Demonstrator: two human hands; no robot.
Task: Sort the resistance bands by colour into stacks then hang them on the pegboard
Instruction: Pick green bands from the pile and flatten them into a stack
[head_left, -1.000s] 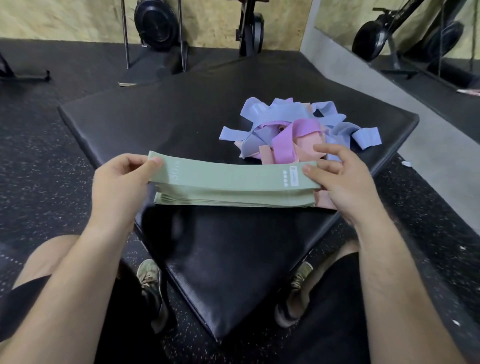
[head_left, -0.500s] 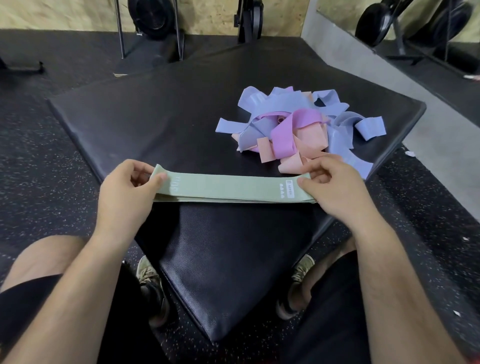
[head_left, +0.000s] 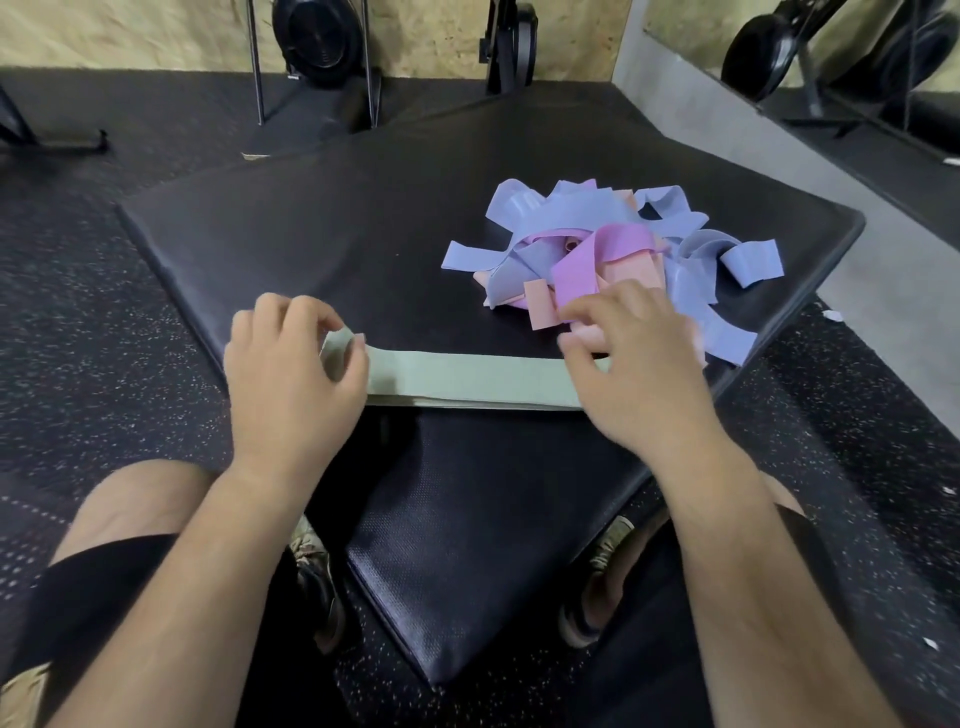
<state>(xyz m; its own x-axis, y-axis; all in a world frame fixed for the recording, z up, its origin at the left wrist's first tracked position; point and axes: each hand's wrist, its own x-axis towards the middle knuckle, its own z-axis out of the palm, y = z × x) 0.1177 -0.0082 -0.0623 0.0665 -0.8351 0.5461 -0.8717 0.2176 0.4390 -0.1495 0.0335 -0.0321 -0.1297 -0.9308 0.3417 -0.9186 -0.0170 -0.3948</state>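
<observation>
Both forearms reaching forward over a black padded vinyl mat (head_left: 322, 244) on the floor. Left hand (head_left: 291, 384) palm down, fingers (head_left: 358, 358) curled, pinching the left end of a flat stack of sage-green fabric resistance bands (head_left: 467, 379). Right hand (head_left: 639, 374) resting on the stack's right end, fingers loosely spread, not gripping. Just beyond, touching the right fingertips: a tangled heap of lilac, pink and peach bands (head_left: 613, 249).
</observation>
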